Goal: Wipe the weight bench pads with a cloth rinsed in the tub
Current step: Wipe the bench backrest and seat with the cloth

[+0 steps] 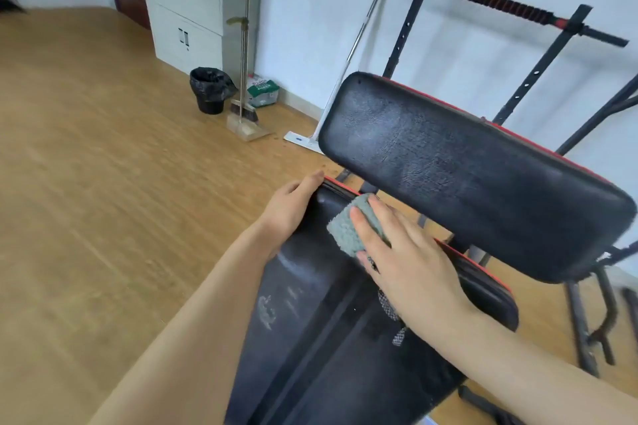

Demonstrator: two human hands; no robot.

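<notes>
The black seat pad [310,314] of the weight bench runs from the bottom of the view up to the middle, with red piping at its edges and pale smears on its surface. My right hand [411,255] presses a folded grey-green cloth [348,224] flat onto the far end of this pad, fingers straight. My left hand [290,207] grips the pad's far left corner, fingers curled over the edge. The raised black back pad [466,176] tilts up just beyond the cloth. No tub is in view.
The black bench frame and a bar with red and black grips [497,3] stand at the right against the white wall. A black bin [209,90], a broom with dustpan [245,114], a green-lidded box [263,92] and a white cabinet [186,10] stand along the far wall. Wooden floor [103,166] spreads left.
</notes>
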